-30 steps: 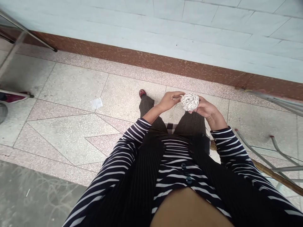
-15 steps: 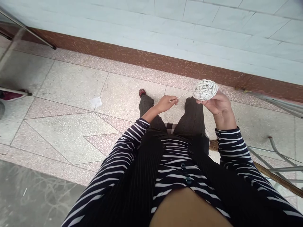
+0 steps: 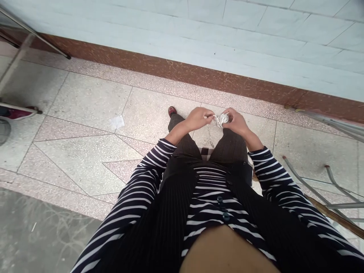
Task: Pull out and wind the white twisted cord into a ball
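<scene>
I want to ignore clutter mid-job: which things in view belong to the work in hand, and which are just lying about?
In the work:
- ball of cord, held in the right hand
- left hand, pinching the cord's loose strand

Just about:
- white paper on the floor
- metal frame, right
- brown stick, right

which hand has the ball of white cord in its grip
The right hand: it grips the ball of white cord itself, whereas the left hand pinches only a strand at the ball's side.
</scene>
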Demonstrator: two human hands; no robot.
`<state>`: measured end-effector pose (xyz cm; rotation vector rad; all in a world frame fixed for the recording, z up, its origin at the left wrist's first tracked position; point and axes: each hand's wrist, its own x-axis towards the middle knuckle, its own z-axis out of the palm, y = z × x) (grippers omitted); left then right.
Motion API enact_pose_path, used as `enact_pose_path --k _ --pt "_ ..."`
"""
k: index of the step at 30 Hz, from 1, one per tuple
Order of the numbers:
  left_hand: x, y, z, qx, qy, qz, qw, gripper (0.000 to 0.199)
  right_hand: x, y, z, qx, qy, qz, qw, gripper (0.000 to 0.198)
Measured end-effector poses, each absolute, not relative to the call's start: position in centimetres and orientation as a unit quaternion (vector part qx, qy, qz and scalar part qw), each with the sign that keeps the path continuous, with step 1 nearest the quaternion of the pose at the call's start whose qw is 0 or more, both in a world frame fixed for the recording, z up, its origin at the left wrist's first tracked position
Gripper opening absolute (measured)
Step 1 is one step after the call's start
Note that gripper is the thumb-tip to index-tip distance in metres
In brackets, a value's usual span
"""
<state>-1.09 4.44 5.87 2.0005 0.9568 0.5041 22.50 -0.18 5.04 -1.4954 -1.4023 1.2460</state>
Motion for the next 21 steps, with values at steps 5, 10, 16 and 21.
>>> enact_pose_path --k 5,10,16,21 --pt "-0.8 5.9 4.2 0.813 0.375 0.213 0.391 0.023 21.5 -3.0 5.8 -0.445 -0.423 0.713 0.337 0.051" --pt "0.3 5.3 2.1 0.77 0.367 0.242 0.463 0.027 21.8 -3.1 7.6 -0.418 -0.375 0.716 0.415 0.061" --pt "0.0 4.6 0.6 0.751 0.392 0.202 0.491 0.03 22.9 -1.5 10.4 -0.436 -0.406 0.67 0.443 0.077" --pt "-1.4 3.8 -0.1 0.717 0.4 0.198 0.535 0.026 25.3 -0.2 11.6 -0.451 -0.444 0.62 0.463 0.072"
